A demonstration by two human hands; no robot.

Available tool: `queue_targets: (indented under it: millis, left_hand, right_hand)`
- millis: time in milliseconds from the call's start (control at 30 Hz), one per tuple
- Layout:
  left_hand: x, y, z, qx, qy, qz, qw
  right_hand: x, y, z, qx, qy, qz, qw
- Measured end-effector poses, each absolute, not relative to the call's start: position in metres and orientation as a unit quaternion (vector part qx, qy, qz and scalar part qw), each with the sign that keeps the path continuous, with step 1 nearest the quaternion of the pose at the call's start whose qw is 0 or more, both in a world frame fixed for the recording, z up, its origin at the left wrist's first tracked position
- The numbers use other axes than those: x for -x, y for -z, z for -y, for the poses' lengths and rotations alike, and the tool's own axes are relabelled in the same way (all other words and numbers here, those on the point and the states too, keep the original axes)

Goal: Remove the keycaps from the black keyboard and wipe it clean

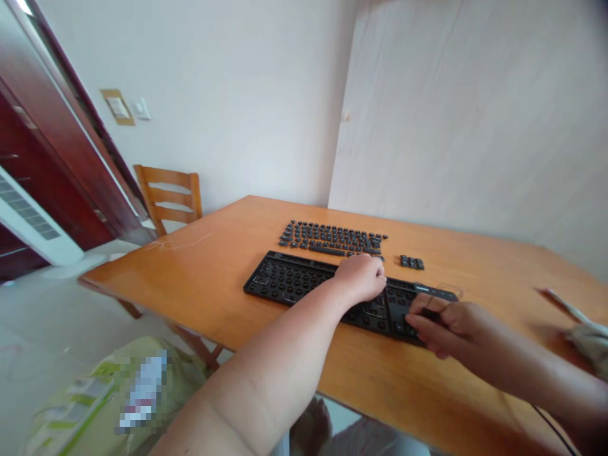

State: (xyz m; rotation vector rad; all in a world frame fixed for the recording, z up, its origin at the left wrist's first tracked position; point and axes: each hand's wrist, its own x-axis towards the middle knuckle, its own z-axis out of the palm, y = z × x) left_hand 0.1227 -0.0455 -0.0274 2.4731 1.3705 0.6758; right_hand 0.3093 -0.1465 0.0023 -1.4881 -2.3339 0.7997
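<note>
A black keyboard (299,277) lies on the table with most of its keycaps off, so rows of bare switches show. Over its middle is my left hand (361,277), closed with the fingers curled under; whatever it may hold is hidden. My right hand (441,323) is at the number pad end, thumb and fingers pinched together. Something dark shows between them, too unclear to name. Behind the keyboard, loose black keycaps (332,235) are laid out in rows. A small group of keycaps (411,261) sits to their right.
The wooden table (223,259) stands against a pale wall. A wooden chair (171,196) is at its far left. On the right lie a thin stick-like item (565,304) and a greyish bundle (586,342). A yellow-green bag (118,392) is at lower left.
</note>
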Motion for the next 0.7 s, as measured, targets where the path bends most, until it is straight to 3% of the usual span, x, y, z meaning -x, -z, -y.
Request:
queue_targets:
  millis: [467,700]
  left_hand:
    - [-0.123,0.023,0.049,-0.850,-0.225,-0.460,0.123]
    - [-0.122,0.023,0.048,-0.847,-0.222,-0.462,0.140]
  right_hand:
    - [-0.308,-0.002,0.137,0.612,-0.428,0.638,0.187]
    - [-0.306,0.003,0.135,0.641,-0.360,0.657,0.167]
